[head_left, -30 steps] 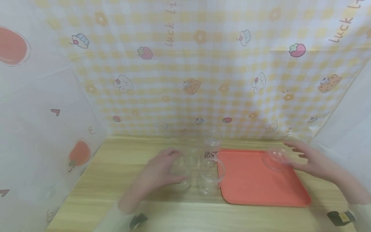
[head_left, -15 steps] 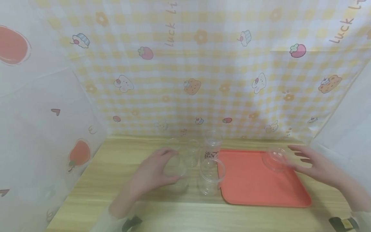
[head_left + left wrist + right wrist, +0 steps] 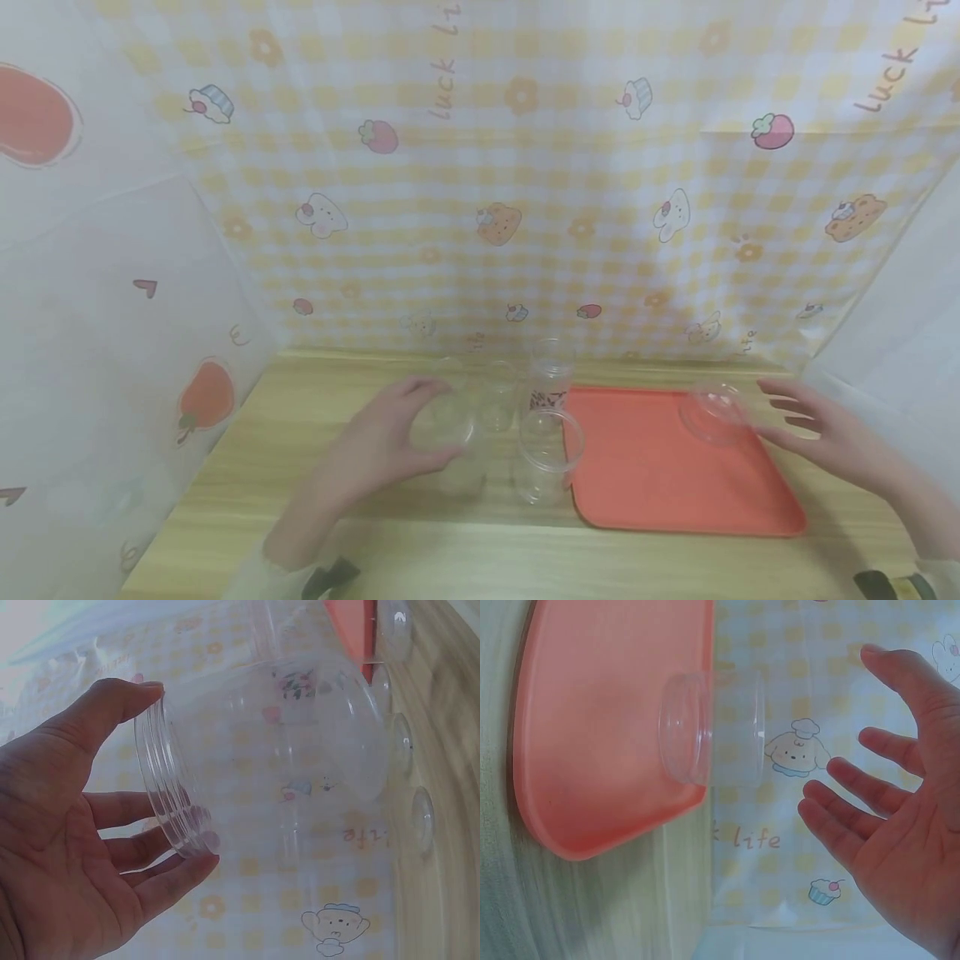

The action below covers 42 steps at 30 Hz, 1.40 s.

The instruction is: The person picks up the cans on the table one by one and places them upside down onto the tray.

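In the left wrist view my left hand (image 3: 82,810) grips a clear plastic jar (image 3: 277,735) by its ridged rim, thumb on one side and fingertips on the other. From the head view, that hand (image 3: 382,433) is left of a group of clear containers, and the held jar is faint. My right hand (image 3: 840,433) hovers beyond the tray's right edge, fingers spread and holding nothing. Just left of its fingertips, a clear round container (image 3: 716,414) stands at the back right corner of the red tray (image 3: 667,475). The right wrist view shows a gap between this hand (image 3: 900,795) and the container (image 3: 712,727).
A wide-rimmed clear cup (image 3: 550,458) stands against the tray's left edge. Behind it is a taller clear container (image 3: 551,379) with dark marks showing through, and a smaller clear cup (image 3: 498,398) beside that. A patterned yellow-check cloth (image 3: 510,183) hangs along the table's back edge.
My left hand has shifted left, along with the clear jar. My right hand has drawn away to the right from the container on the tray, which stays in place.
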### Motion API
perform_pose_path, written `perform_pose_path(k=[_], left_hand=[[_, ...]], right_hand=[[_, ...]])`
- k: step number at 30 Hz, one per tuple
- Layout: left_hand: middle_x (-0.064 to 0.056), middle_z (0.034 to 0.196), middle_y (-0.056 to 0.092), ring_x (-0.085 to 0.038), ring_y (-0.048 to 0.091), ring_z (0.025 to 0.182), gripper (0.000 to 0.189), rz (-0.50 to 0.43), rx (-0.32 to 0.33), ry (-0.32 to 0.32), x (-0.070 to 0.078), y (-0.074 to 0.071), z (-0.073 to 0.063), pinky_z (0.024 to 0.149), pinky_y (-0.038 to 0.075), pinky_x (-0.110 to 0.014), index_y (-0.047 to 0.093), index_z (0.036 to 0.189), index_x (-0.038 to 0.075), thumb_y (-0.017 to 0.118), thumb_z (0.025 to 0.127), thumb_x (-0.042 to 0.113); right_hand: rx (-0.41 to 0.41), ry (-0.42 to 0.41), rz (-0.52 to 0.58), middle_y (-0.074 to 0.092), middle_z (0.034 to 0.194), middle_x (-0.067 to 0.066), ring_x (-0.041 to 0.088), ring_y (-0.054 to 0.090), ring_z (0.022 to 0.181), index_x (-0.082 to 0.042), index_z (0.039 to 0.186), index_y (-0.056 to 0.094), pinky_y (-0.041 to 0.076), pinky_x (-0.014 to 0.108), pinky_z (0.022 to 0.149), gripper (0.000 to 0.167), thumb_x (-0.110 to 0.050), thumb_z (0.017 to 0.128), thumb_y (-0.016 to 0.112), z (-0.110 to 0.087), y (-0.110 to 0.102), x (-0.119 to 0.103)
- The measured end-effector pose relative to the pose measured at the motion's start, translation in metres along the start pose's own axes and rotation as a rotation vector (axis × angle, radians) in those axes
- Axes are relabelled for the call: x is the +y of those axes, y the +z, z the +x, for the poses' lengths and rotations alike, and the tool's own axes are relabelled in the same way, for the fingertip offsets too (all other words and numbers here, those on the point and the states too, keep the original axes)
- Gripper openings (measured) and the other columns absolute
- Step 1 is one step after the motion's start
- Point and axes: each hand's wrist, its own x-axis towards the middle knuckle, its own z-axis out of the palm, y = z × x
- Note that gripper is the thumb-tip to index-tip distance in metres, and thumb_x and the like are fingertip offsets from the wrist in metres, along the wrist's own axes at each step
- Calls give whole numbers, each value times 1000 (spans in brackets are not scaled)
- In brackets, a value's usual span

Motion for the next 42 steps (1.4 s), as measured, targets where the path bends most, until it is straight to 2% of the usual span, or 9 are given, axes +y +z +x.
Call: perform_pose_path(k=[3, 5, 10, 16, 23, 27, 31, 42], left_hand=[[-12, 132, 61, -33, 61, 117, 74, -1, 17, -14, 0, -2, 1, 96, 52, -54, 61, 136, 5, 88, 78, 42], [-12, 132, 61, -34, 60, 117, 73, -10, 26, -22, -1, -3, 1, 96, 52, -55, 61, 136, 6, 88, 78, 42], [-11, 133, 60, -36, 59, 119, 69, -50, 39, -41, -3, -5, 0, 96, 51, -57, 62, 135, 7, 89, 79, 39], [-9, 135, 60, -33, 59, 118, 69, -91, 46, -68, -8, -7, 0, 96, 52, -54, 62, 136, 10, 90, 77, 35], [-8, 138, 58, -34, 62, 113, 71, -158, 60, -105, -13, -11, -2, 92, 54, -54, 59, 139, 8, 89, 79, 31], [-12, 137, 59, -39, 60, 117, 69, -220, 71, -105, -18, -12, -4, 91, 54, -57, 58, 140, 6, 88, 81, 27], [-13, 136, 59, -39, 58, 120, 66, -274, 96, -94, -22, -12, -4, 94, 53, -55, 58, 139, 6, 88, 82, 22], [-7, 134, 59, -34, 56, 123, 61, -373, 154, -112, -27, -10, 1, 101, 50, -46, 59, 138, 10, 86, 84, 23]], right_hand=[[4, 1, 9, 52, 135, -7, -8, 52, 109, 2, 141, 52, 43, 5, 85, 62, -6, 87, 81, -1, 0, 0], [7, -2, 19, 49, 135, -16, -14, 48, 110, 1, 142, 52, 43, 4, 85, 62, -6, 88, 80, -2, 0, 0], [7, -9, 47, 44, 134, -30, -15, 48, 111, 4, 142, 50, 44, 5, 85, 62, -4, 88, 79, -5, 2, -1], [-2, 27, 78, 49, 135, -17, -14, 48, 110, 5, 143, 48, 48, 8, 83, 61, -4, 90, 77, -7, 1, -2], [2, 23, 133, 45, 133, -29, -13, 50, 112, 7, 145, 44, 49, 9, 83, 61, 1, 92, 73, -11, 2, -4], [13, 17, 158, 46, 134, -28, -11, 51, 111, 9, 145, 43, 50, 10, 82, 58, 3, 93, 71, -13, 3, -6], [21, 16, 185, 47, 135, -27, -10, 52, 112, 8, 145, 43, 53, 13, 80, 57, 5, 94, 69, -14, 5, -7], [48, 23, 255, 53, 134, -22, -8, 55, 114, 4, 148, 43, 54, 15, 81, 58, 8, 95, 66, -14, 9, -13]])
